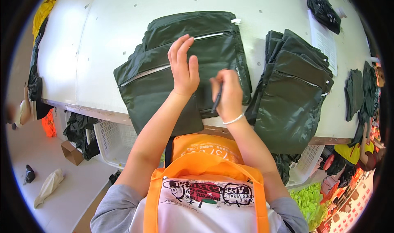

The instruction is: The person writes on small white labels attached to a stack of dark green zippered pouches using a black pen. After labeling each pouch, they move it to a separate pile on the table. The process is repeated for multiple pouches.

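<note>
1. Through the head view, my only feed, I count 2 bare hands over 1 white table (102, 40).
2. My left hand (184, 68) is open, its fingers stretched out and clear of any object. It is over the left stack (158, 103) of dark green, zippered fabric pieces; I cannot tell whether it touches the cloth.
3. My right hand (230, 92) is closed around 1 slim black tool (217, 99), held beside that stack's lower right part. I see 1 white coiled band (234, 119) on that wrist.
4. The left stack lies on the table in front of me, overhanging its near edge. I count 2 zipper lines on it and 1 white tag (236, 21) at its top right corner.
5. The right stack (289, 103), also dark green, lies to the right with 1 zipper line showing. Layers overlap, so I cannot count the pieces.
6. Below the table I count 2 white baskets (117, 144) and 1 cardboard box (72, 152).
</note>
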The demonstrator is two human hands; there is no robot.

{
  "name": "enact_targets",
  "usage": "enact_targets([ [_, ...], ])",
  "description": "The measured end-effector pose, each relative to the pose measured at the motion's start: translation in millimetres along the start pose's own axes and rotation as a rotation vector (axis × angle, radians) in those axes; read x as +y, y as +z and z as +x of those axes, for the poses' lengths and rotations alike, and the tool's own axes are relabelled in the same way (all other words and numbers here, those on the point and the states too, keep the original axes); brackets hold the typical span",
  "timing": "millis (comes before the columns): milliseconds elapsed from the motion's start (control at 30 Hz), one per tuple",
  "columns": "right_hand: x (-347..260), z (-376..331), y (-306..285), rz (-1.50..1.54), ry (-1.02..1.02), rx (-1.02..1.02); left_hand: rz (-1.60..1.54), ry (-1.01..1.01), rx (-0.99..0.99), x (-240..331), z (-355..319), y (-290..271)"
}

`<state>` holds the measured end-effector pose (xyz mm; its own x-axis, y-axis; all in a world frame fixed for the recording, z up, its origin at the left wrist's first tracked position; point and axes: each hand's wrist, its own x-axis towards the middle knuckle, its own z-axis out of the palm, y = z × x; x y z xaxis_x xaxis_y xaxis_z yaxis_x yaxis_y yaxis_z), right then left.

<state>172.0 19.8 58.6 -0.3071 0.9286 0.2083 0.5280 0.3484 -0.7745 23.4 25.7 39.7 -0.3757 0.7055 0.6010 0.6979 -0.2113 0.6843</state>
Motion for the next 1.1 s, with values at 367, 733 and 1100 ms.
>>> enact_targets([
  [367,0.3,-25.1,79.0,-0.036,-0.112,-0.19,0.322,-0.204,0.174,-61.0,-19.4,-66.2],
  [733,26.4,4.8,-224.8,-0.094,-0.011,0.494,0.074,-0.235,0.07,-19.8,1.6,-10.6],
  [1100,227.2,-43.0,-257.0,-0.869,0.234,0.411,0.47,0.02,-0.677,-11.4,-60.8,17.8],
])
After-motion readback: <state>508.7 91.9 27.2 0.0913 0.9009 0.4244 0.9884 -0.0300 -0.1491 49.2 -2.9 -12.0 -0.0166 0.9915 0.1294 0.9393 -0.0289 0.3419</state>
